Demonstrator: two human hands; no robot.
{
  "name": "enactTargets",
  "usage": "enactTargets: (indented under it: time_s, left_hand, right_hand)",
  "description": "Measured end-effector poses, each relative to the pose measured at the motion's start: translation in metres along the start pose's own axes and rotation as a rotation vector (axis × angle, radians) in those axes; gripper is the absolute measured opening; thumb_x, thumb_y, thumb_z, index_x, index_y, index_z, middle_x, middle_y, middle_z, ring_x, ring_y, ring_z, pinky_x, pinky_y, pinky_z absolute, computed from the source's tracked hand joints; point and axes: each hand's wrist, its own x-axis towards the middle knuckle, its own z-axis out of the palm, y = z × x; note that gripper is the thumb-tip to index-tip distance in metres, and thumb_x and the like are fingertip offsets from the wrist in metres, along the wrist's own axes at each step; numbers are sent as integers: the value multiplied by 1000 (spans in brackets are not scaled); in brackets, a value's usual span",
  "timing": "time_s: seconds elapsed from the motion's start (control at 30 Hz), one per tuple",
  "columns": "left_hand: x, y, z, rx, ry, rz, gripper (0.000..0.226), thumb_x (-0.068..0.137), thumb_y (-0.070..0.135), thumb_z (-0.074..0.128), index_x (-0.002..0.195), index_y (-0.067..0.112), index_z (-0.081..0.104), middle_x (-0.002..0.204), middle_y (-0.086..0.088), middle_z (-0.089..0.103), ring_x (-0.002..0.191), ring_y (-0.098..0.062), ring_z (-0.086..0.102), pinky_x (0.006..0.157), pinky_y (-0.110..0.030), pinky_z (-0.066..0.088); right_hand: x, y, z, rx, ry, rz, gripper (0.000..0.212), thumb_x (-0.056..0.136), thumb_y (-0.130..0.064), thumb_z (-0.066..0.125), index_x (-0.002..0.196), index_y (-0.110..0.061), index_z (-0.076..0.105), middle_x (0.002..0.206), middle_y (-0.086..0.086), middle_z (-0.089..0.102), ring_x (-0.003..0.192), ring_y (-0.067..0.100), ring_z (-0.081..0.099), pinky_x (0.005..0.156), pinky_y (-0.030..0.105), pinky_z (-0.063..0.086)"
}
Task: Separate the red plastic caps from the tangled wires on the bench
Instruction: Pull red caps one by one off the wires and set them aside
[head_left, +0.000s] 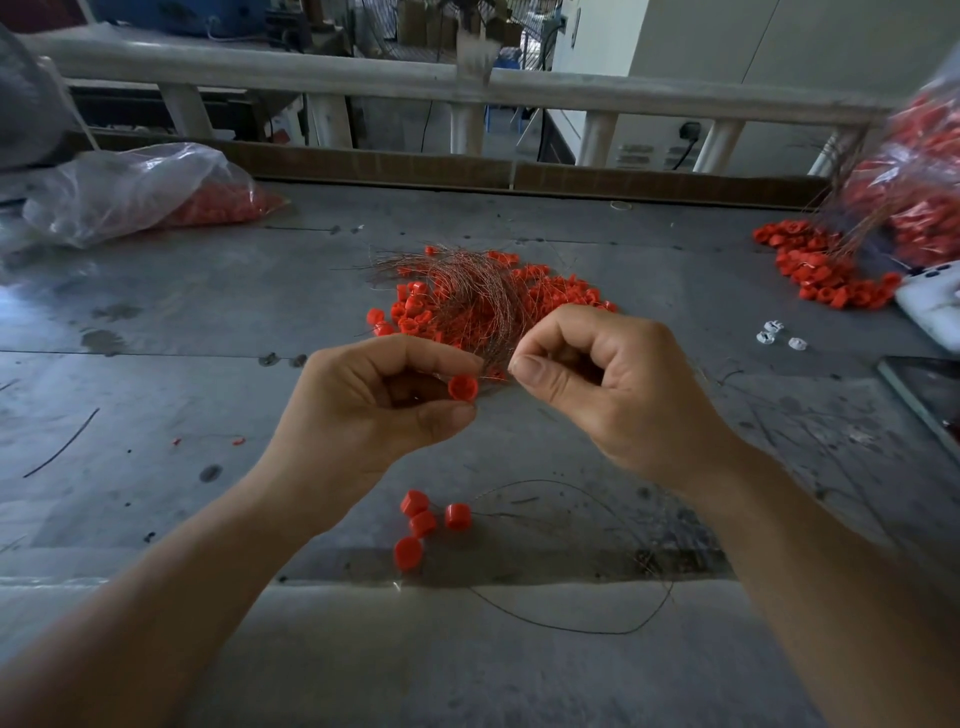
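My left hand (363, 400) pinches one red plastic cap (462, 387) between thumb and forefinger, above the grey bench (156, 322). Close to its right, my right hand (597, 379) pinches thin copper-coloured wires that run up into the tangled wire bundle (467, 291). That bundle lies over a heap of red caps (561, 291) at the bench's middle. Several loose red caps (423, 522) lie together near the front edge, below my hands. A single loose wire (623, 629) curves across the bench beside them.
A clear bag of red caps (135, 192) lies at the back left. Another bag of caps with wires (914, 192) and a spilled pile of caps (821, 270) are at the right. Small white pieces (774, 335), a white tray edge (930, 306) sit nearby. A rail (363, 78) runs behind.
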Motion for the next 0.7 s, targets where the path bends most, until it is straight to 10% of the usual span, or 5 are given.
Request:
enactTargets:
  time_s: [0.7]
  left_hand:
    - [0, 1, 5, -21, 63, 34, 23, 49, 22, 71, 72, 25, 73, 76, 4, 73, 72, -10, 69, 66, -15, 53]
  right_hand:
    - [-3, 2, 12, -60, 10, -8, 11, 82, -18, 57, 74, -12, 62, 55, -1, 55, 54, 21, 50, 44, 24, 40]
